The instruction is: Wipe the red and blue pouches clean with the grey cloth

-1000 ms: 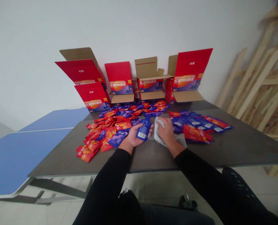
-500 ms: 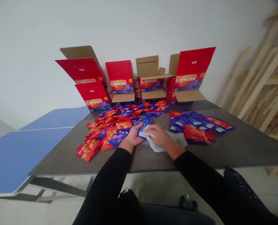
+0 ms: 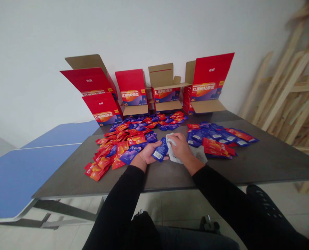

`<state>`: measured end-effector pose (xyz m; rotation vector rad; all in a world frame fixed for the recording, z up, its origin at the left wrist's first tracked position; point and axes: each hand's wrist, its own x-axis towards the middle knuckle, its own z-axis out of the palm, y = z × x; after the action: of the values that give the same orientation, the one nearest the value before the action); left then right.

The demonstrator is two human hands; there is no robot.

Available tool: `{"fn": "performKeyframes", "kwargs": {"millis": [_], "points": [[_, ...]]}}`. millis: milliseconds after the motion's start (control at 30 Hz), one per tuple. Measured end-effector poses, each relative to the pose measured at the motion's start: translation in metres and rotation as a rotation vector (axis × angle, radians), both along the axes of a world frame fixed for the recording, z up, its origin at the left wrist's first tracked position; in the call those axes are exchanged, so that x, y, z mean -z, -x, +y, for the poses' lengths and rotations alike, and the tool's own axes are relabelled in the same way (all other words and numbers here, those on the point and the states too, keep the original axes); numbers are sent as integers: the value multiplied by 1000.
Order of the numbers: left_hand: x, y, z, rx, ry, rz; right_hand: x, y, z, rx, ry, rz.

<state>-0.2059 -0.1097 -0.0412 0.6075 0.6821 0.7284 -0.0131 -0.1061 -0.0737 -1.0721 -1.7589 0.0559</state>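
Note:
A blue sachet (image 3: 160, 150) with a white barcode label lies tilted in my left hand (image 3: 148, 153), the thumb on its face and fingers under it. My right hand (image 3: 180, 147) grips a light grey cloth (image 3: 172, 152) at the sachet's right edge, and part of that cloth trails onto the table. Left of my hands spreads a large loose pile of red and purple sachets (image 3: 121, 147). To the right is a flatter group of blue sachets (image 3: 209, 133), barcodes up, with several red sachets (image 3: 217, 147) at its near side.
Open red cartons stand along the back of the dark table (image 3: 73, 173): a stacked pair (image 3: 102, 109) at left, others (image 3: 132, 92) in the middle and one (image 3: 206, 88) at right. A blue table (image 3: 10, 173) adjoins on the left. Wooden frames (image 3: 284, 90) lean against the right wall.
The blue sachet has turned and tilted in my left hand. My right hand with the cloth has moved off its face to its right edge. The view has shifted slightly.

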Motion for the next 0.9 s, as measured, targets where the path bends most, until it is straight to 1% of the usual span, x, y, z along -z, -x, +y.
{"fn": "performKeyframes", "kwargs": {"millis": [100, 167, 233, 333, 500, 633, 733, 900], "points": [[-2, 2, 0, 62, -1, 14, 3, -3, 4, 68, 15, 34], [-5, 2, 1, 57, -2, -27, 5, -4, 7, 111, 13, 62], [-8, 2, 1, -5, -7, -96, 7, -5, 10, 132, 9, 93], [-12, 1, 2, -153, 0, -186, 10, -4, 12, 104, 7, 124], [-13, -4, 5, -351, 57, -236, 10, -4, 11, 44, 39, 162], [-14, -8, 9, -526, 55, -329, 7, -4, 9, 60, 48, 135], [-14, -8, 12, -561, 73, -320, 4, -2, 6, 45, 37, 136], [-10, -6, 12, -537, 28, -245, -2, 3, -3, -83, -36, 78]]}}
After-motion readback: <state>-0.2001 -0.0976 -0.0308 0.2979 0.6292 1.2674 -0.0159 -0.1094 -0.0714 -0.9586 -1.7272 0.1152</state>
